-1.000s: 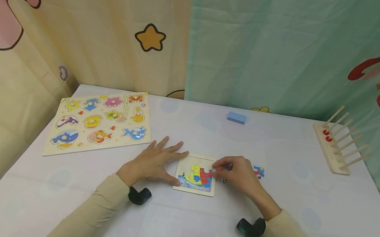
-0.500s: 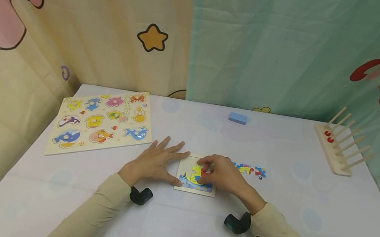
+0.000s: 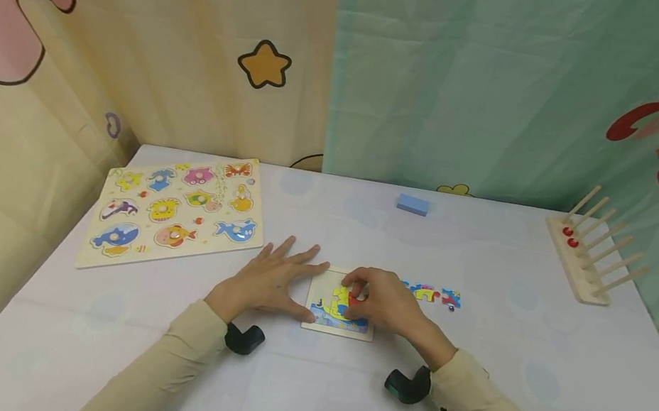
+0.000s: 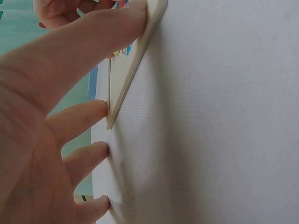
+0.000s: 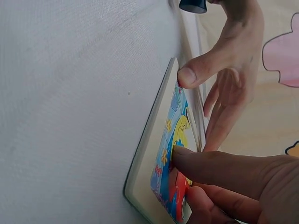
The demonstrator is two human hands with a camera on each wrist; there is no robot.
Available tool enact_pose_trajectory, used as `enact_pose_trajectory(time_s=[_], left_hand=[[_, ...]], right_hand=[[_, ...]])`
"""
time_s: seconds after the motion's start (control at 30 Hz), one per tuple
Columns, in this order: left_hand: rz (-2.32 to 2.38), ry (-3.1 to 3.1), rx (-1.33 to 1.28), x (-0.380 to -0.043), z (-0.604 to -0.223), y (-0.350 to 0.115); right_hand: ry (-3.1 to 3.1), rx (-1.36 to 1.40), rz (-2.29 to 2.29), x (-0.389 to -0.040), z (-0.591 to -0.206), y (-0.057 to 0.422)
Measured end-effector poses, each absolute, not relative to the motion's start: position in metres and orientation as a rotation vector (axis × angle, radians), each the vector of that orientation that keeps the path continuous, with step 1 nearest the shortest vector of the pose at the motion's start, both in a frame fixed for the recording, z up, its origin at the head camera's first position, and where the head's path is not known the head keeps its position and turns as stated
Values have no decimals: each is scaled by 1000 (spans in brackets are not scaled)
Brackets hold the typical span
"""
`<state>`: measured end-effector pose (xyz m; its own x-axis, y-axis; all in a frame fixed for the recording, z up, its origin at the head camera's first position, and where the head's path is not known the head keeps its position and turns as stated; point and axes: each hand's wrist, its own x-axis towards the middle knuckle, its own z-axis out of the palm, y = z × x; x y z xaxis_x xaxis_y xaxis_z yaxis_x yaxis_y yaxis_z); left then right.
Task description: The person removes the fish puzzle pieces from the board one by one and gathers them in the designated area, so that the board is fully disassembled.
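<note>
The right hand (image 3: 385, 303) pinches a flat red jigsaw piece (image 5: 179, 186) near three o'clock in a square, pale wooden tray (image 5: 144, 170); the splayed left hand (image 3: 265, 283) steadies nine o'clock (the piece wants easing straight, untilted).

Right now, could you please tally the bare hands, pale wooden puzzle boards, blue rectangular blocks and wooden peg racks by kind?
Bare hands: 2 (left hand, right hand)
Pale wooden puzzle boards: 2 (large animal board, small square board)
Blue rectangular block: 1
Wooden peg rack: 1
Total: 6
</note>
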<state>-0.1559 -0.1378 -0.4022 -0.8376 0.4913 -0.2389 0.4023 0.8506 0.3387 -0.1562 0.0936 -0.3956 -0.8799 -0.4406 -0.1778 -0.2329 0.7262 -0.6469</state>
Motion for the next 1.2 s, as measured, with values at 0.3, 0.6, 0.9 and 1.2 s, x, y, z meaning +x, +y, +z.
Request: enact_pose_trajectory(time_s=[0.3,0.6,0.9,1.2], left_hand=[[400,2713,684,-156,-402,-138],[401,2713,671,-156,-402,-138],[387,2713,668,-156,-402,-139],[396,2708,651,-157,-405,-139]], right_hand=[[2632,-498,-896,-155,-396,91],[2629,-566,-1045,-150,-395,95],[2501,-651,-1297,-149,-393,104],[2510,-495,-1367,-149,-392,109]])
